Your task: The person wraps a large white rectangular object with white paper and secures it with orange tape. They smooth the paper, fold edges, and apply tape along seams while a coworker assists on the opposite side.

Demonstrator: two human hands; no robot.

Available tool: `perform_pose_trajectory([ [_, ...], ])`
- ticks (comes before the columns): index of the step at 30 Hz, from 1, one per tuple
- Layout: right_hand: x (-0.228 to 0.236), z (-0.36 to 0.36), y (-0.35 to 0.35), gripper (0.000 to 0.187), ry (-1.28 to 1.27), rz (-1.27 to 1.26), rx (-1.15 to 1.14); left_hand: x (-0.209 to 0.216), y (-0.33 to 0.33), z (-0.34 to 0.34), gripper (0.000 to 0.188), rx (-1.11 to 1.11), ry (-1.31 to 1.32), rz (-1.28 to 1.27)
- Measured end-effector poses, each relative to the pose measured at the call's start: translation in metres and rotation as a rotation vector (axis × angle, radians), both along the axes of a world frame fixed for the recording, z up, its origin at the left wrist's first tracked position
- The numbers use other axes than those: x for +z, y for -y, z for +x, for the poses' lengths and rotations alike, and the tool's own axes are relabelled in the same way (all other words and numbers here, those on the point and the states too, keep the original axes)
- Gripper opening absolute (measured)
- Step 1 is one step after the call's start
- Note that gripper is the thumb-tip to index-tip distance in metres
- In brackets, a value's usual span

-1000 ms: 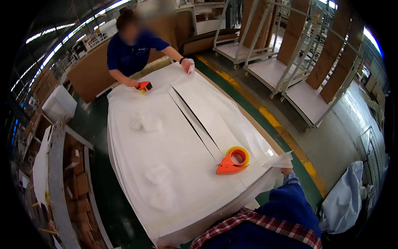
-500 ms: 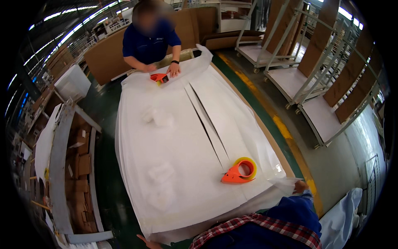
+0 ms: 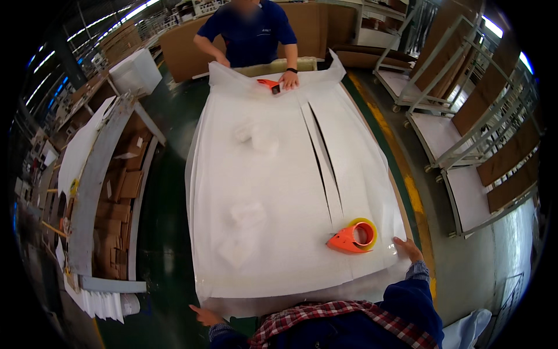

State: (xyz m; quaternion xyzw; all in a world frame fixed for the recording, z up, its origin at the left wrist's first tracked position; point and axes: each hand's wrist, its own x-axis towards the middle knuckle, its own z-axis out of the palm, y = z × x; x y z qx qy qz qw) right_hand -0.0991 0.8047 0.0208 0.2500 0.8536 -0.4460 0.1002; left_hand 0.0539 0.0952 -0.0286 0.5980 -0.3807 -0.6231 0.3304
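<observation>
A large flat stack (image 3: 279,192) wrapped in white translucent foam sheet lies in front of me, with two long dark slits right of its middle. My right hand (image 3: 411,250) is at the near right corner, its fingers closed on the edge of the sheet. Past the near left corner is my left hand (image 3: 207,316), with a finger stretched out and the others partly hidden. An orange tape dispenser (image 3: 349,239) with a yellow-edged roll rests on the sheet near my right hand. Low lumps (image 3: 247,215) show under the sheet on the left.
Opposite, a person in blue (image 3: 256,35) has a hand on the sheet beside a second orange dispenser (image 3: 270,86). On the left stands a grey shelf (image 3: 110,192) with cardboard. Wheeled racks (image 3: 436,136) line the right, beyond a yellow floor line (image 3: 414,198).
My view has shifted. The near right flap, raised before, now lies lower, and my right hand is further onto the corner. The person opposite has straightened and lifted the far left corner of the sheet.
</observation>
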Motion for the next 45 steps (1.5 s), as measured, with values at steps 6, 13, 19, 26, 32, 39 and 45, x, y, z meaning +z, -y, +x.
perform_pose_trajectory([
  [6, -0.006, -0.03, -0.007, 0.084, 0.257, -0.281, -0.131, -0.047, 0.02, 0.033, 0.06, -0.398, -0.5, 0.238],
  [13, -0.039, 0.004, -0.031, 0.079, 0.107, 0.196, -0.328, -0.029, 0.048, 0.031, 0.063, -0.193, -0.607, 0.574],
  [19, -0.062, 0.088, -0.041, 0.079, 0.286, 0.418, -0.749, -0.109, 0.082, 0.064, 0.055, -0.669, -0.08, -0.241],
  [26, -0.041, 0.088, 0.018, 0.08, 0.321, 0.663, -0.913, -0.101, 0.106, 0.05, 0.036, -0.387, -0.29, 0.098],
  [32, 0.002, 0.102, 0.109, 0.086, -0.005, -0.26, -0.928, -0.087, 0.144, 0.057, 0.037, -0.158, -0.319, 0.059],
  [39, -0.082, 0.137, 0.14, 0.073, 0.065, -1.364, -0.848, -0.007, 0.138, 0.058, 0.041, -0.152, -0.663, 0.195],
  [45, -0.081, 0.144, 0.16, 0.062, -0.224, -1.217, -0.755, 0.065, 0.113, 0.023, 0.045, -0.043, -0.819, 0.264],
])
